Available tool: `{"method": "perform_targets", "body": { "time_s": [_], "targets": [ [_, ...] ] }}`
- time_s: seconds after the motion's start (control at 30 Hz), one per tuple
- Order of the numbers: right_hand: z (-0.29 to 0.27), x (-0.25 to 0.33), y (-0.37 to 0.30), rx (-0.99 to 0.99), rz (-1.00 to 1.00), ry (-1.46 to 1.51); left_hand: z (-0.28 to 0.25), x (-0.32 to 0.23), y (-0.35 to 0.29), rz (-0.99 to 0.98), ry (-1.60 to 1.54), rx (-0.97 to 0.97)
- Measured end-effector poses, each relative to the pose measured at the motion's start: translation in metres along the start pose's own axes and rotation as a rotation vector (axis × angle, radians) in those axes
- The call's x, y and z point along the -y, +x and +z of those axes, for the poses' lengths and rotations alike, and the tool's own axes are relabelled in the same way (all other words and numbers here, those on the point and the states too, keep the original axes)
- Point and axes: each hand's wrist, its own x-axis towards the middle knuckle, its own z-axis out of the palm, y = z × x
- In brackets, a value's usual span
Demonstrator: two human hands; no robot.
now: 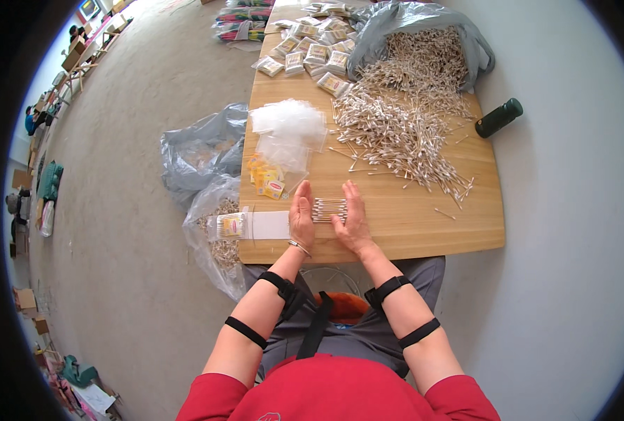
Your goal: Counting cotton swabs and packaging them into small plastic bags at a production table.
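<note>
A flat row of cotton swabs (329,210) lies on the table between my two hands, sticks running left to right. My left hand (302,216) stands on edge along its left end, fingers stretched out, palm facing the swab tips. On the other end, my right hand (355,222) is also open with straight fingers, its thumb by the near right corner of the row. Left of my left hand lies a white card strip (270,224). A packed bag of swabs (230,225) rests at the table's left edge. Yellow printed cards (268,177) are beyond it.
Clear plastic bags (289,126) are stacked farther back. A big pile of loose swabs (403,133) spills from a grey plastic sack (480,52). Filled packets (317,54) heap at the far left. A dark bottle (499,118) stands by the right wall.
</note>
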Motion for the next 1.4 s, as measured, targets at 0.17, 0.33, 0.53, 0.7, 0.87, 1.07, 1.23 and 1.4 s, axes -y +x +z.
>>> {"method": "perform_targets", "body": {
  "time_s": [0.17,0.33,0.53,0.7,0.87,1.07,1.23,1.4],
  "targets": [
    [0.016,0.007,0.006,-0.197,0.168,0.222,-0.013,0.009,0.0,0.071,0.11,0.026],
    [0.032,0.016,0.013,-0.169,0.161,0.302,-0.01,0.008,0.002,0.061,0.145,0.073],
    [0.015,0.003,0.007,-0.145,0.074,0.08,-0.005,0.0,0.0,0.035,0.074,0.045],
    [0.015,0.017,-0.01,0.377,-0.059,-0.577,-0.012,0.006,0.002,0.049,0.036,0.058],
    [0.009,0.021,-0.009,0.443,-0.089,-0.699,-0.011,0.0,0.006,-0.041,0.043,0.068],
    [0.011,0.007,-0.008,0.265,-0.054,-0.371,-0.009,0.0,0.005,0.009,0.061,0.082],
    [0.007,0.006,0.011,-0.174,0.222,0.375,-0.012,0.002,0.006,0.014,0.028,0.047],
    [0.025,0.019,0.011,-0.172,0.205,0.434,-0.004,-0.003,0.001,-0.007,0.101,0.034]
  ]
}}
